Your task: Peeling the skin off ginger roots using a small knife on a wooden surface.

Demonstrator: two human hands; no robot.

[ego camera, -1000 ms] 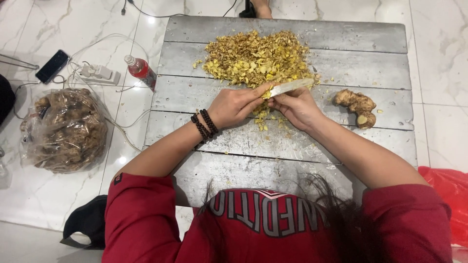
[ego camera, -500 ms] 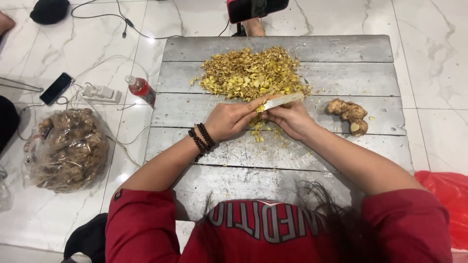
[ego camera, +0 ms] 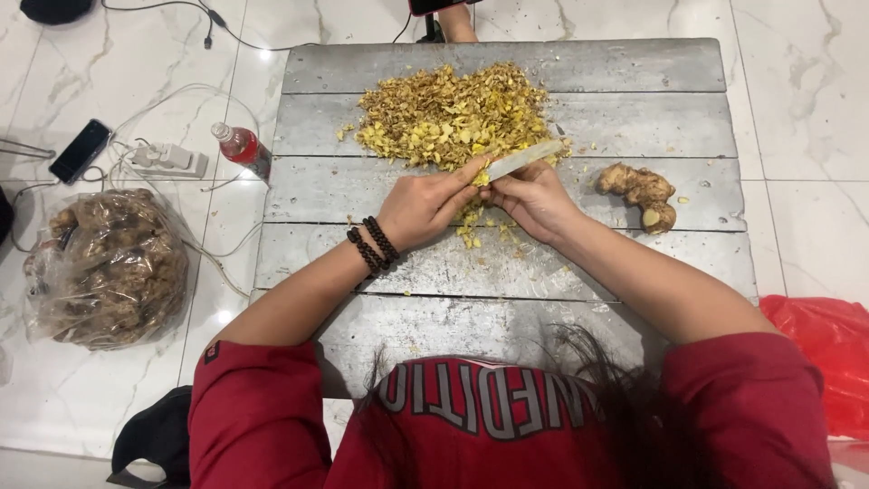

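Compared with 0.5 s earlier, little had changed: beside the peel pile [ego camera: 448, 113], the right hand [ego camera: 534, 195] stayed closed on the knife [ego camera: 523, 159], and the left hand [ego camera: 425, 208] kept pinching a small ginger piece [ego camera: 482, 177].

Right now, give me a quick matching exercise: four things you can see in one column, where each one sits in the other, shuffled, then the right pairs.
Things:
1. knife
2. whole ginger root
3. clear bag of ginger
4. pile of peelings

Places:
A. on the floor, left of the table
B. in the right hand, blade pointing away from the person
C. on the far half of the table, beyond the hands
D. on the table, right of the right hand

Pairs: 1-B, 2-D, 3-A, 4-C
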